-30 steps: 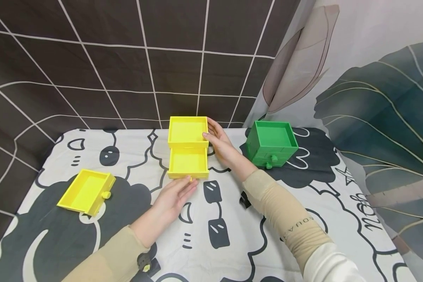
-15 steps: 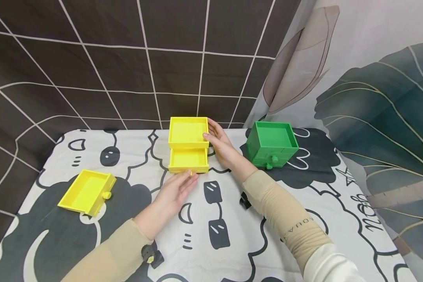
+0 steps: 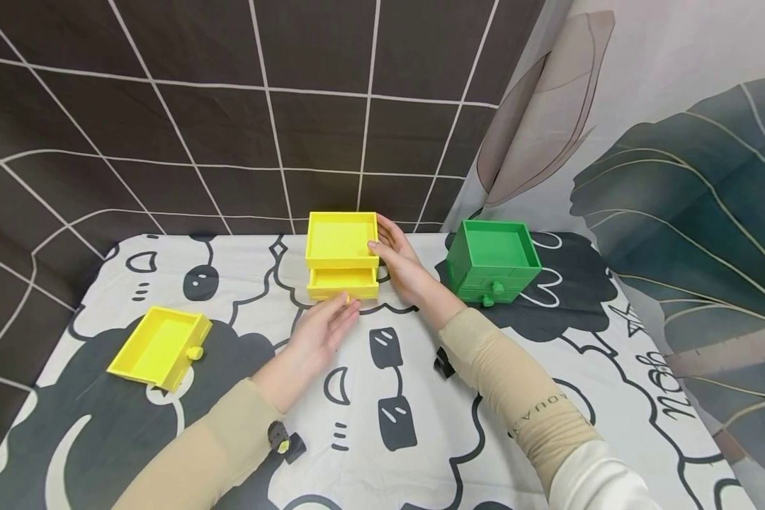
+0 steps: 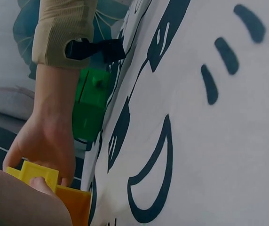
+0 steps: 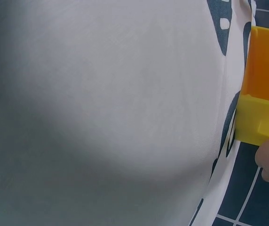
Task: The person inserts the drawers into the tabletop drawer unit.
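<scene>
In the head view a small yellow drawer cabinet (image 3: 341,239) stands at the back middle of the cloth-covered table. Its lower drawer (image 3: 343,289) sticks out a short way at the front. My left hand (image 3: 312,333) has the drawer's front knob between thumb and fingers; in the left wrist view its thumb (image 4: 41,184) lies against the yellow plastic. Along the cabinet's right side my right hand (image 3: 403,265) holds it, thumb on the side wall and fingers reaching toward the back corner. The cabinet's inside (image 5: 265,63) shows orange-shaded in the right wrist view.
A loose yellow drawer (image 3: 156,346) with a round knob lies at the left. To the right stands a green drawer cabinet (image 3: 494,258) with its knobs facing forward. Dark grid-patterned fabric (image 3: 319,127) hangs behind the table, and a leaf-patterned curtain (image 3: 695,234) hangs at the right.
The left hand has moved away from me, sliding the yellow drawer deeper into the cabinet, so less of it sticks out. The right hand has stayed on the cabinet's side.
</scene>
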{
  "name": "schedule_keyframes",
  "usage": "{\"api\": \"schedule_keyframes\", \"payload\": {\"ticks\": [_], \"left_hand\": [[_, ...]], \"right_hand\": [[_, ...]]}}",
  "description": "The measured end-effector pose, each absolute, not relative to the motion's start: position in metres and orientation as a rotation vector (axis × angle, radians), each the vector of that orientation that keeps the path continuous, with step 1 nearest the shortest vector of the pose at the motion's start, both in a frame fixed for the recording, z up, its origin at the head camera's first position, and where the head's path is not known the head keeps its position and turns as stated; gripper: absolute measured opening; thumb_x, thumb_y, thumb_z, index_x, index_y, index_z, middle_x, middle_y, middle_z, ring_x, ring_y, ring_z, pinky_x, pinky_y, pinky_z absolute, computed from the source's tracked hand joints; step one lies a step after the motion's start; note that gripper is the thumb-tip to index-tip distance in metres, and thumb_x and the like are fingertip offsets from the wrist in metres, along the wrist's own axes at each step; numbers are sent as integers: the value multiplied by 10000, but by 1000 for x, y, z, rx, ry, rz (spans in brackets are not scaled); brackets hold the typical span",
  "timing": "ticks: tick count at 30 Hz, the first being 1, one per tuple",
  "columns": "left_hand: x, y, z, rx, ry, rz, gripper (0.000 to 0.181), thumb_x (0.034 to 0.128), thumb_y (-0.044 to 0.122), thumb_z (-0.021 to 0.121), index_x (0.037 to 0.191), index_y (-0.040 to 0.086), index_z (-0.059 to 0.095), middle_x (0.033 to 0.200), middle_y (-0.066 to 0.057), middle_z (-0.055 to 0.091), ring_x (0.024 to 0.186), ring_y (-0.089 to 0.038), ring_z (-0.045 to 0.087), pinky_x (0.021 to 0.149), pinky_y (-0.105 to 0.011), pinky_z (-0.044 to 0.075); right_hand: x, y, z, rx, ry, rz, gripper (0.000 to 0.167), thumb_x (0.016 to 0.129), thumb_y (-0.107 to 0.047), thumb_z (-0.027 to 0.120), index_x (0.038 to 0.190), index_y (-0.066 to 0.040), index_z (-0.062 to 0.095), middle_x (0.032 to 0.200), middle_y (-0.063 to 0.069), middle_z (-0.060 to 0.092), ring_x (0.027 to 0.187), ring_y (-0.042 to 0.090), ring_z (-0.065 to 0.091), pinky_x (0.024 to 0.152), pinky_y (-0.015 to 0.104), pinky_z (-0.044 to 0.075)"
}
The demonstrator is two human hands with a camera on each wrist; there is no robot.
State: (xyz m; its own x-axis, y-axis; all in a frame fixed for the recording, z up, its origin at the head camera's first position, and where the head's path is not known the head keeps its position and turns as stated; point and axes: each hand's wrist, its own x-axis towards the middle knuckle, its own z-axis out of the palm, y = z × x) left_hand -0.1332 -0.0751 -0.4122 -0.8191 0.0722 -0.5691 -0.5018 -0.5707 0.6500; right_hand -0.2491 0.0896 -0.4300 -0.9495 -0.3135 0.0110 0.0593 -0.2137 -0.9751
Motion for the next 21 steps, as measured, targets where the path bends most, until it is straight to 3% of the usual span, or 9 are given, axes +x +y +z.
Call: {"api": "schedule_keyframes", "payload": {"ticks": [4,10,16,21], "left_hand": [[-140,-73,-412,-728,1203,2437,198,1100,123,572,1289,64,565,1294,-102,645,1424,-260,581,1100,-237,575],[-148,-72,-408,-769,1182,2447,197,1097,147,581,1282,82,568,1304,-97,616,1196,-170,677,1065,-217,592],[-157,-73,-407,-786,1159,2434,233,1096,152,590,1316,79,566,1350,-99,600,1342,-209,618,1080,-216,584],[-163,-73,-408,-793,1152,2437,211,1092,145,595,1290,72,583,1310,-96,611,1333,-218,626,1074,-225,590]], "right_hand": [[-249,89,-430,-309,1787,-2266,697,1048,-34,539,1672,-55,229,1738,159,273,1612,321,272,1384,461,217],[-248,88,-429,-307,1798,-2262,703,1046,-37,543,1672,-56,225,1738,157,271,1617,316,265,1385,455,216],[-249,89,-430,-303,1799,-2264,697,1049,-36,542,1671,-59,228,1733,155,278,1614,313,271,1384,450,221],[-249,89,-430,-290,1789,-2270,695,1052,-33,543,1671,-62,229,1731,155,280,1611,312,275,1383,450,226]]}}
